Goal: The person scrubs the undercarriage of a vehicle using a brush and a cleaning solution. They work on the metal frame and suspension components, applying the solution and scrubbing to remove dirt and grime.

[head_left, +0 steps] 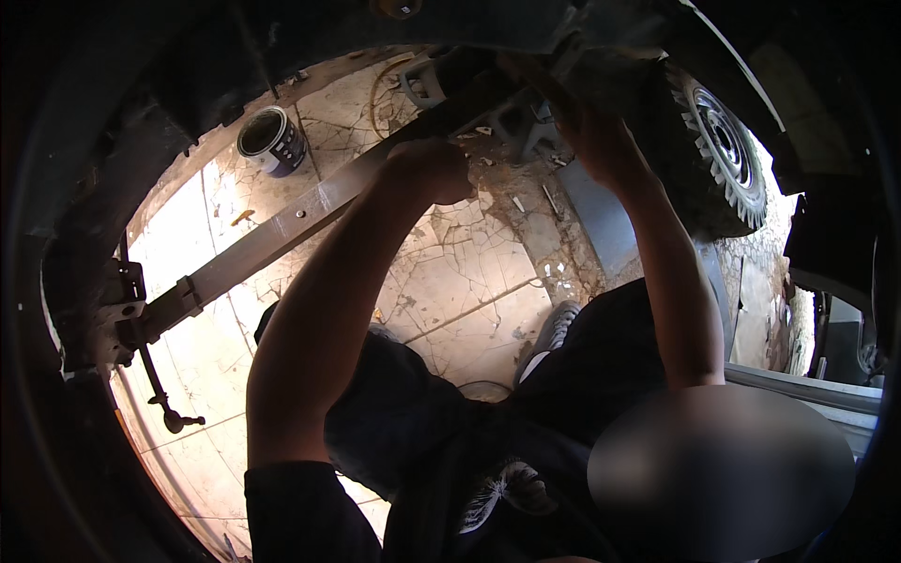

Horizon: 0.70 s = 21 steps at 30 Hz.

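My left hand [430, 173] is closed in a fist next to a long metal beam [300, 214] that slants across the view. Whatever the fist holds, if anything, is hidden. My right hand [593, 141] is raised higher, in shadow near the beam's far end, its fingers curled. A brownish elongated shape [542, 83] runs up and left from it; too dim to tell its kind. At the beam's left end, a rod with a ball joint [174, 419] hangs from a bracket.
Dark vehicle underbody surrounds the view. An open paint can [271, 141] stands beyond the beam on cracked floor tiles [460, 272]. At the right is a wheel with a knobbly tyre [721, 141]. A grey flat panel [598, 218] and grey stands [527, 129] lie beneath my right arm.
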### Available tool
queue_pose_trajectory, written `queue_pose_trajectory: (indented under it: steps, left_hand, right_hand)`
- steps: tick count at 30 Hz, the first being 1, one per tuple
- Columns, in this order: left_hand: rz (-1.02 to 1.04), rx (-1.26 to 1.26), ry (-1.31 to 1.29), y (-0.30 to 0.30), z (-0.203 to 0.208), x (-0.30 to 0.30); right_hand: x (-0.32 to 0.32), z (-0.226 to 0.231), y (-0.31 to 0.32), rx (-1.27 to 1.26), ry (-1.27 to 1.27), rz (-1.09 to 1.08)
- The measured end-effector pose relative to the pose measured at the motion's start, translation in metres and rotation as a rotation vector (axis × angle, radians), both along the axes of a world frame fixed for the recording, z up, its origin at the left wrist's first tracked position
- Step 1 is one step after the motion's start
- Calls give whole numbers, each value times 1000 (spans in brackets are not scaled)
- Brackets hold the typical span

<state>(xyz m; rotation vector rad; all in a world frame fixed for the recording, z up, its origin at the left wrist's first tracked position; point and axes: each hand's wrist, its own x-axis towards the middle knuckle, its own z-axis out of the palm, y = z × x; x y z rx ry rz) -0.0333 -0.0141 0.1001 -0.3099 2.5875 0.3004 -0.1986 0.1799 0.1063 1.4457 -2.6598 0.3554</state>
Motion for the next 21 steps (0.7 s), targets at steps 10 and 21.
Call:
queue_pose_trajectory:
  steps: [10,21]
  left_hand:
    - [-17,9,37,14,0,-12]
    - [-18,-6,160,-5,-7,0]
  right_hand:
    - [10,2,-23,113,197,-169]
    - [7,-8,-2,-28,255,-101]
